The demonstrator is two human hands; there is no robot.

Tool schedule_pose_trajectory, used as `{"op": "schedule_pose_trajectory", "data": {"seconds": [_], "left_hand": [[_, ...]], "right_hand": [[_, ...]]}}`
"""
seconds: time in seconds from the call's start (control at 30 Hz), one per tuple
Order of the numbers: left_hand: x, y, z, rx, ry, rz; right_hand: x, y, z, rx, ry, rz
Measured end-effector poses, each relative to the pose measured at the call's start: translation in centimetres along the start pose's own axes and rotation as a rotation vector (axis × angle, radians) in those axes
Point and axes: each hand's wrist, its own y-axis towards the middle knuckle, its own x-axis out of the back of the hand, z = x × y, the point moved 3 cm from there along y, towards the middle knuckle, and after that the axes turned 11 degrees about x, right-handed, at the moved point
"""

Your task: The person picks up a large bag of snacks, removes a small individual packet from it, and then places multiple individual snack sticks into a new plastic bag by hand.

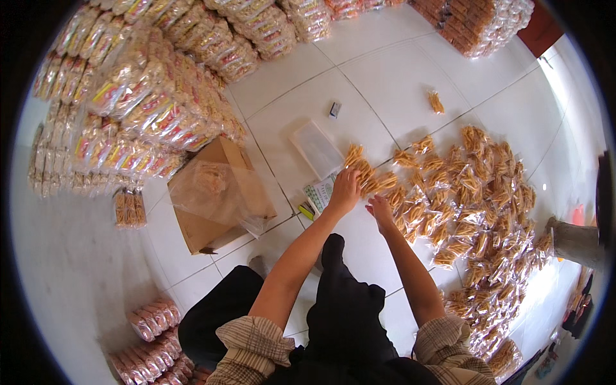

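My left hand (347,190) rests against a short row of clear snack packets (362,171) filled with golden-brown sticks. Its fingertips are partly hidden, so a grip cannot be made out. My right hand (381,211) hovers beside the row's near end, fingers apart and nothing visible in them. To its right spreads a large loose heap of the same packets (462,211) on the floor. Just beyond my left hand lies a translucent plastic tray (317,149). A green-and-white printed box (320,195) sits partly under my left wrist, with a yellow-green stapler (306,211) beside it.
An open cardboard box (202,231) with a clear plastic bag (211,183) over it stands at left. Tall stacks of bagged snacks (163,106) rise behind. A small blue-and-white box (335,109) and a lone packet (436,102) lie on the white floor tiles (385,82). Pinkish packs (154,320) sit lower left.
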Motion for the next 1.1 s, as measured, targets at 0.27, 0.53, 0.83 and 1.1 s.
{"op": "schedule_pose_trajectory", "data": {"seconds": [0.27, 0.53, 0.83, 1.1], "left_hand": [[-2.1, 1.1, 1.7, 0.184, 0.058, 0.335], [0.6, 1.1, -0.6, 0.316, -0.399, 0.116], [17.0, 4.5, -10.0, 0.171, -0.805, -0.095], [34.5, -2.6, -14.6, 0.023, -0.446, -0.233]], "right_hand": [[-3.7, 2.2, 0.2, -0.07, 0.382, -0.232], [-4.2, -0.7, 6.4, 0.181, 0.304, -0.139], [-8.4, -11.4, 22.9, 0.704, 0.168, 0.151], [-11.7, -23.7, 31.7, 0.808, 0.062, 0.349]]}}
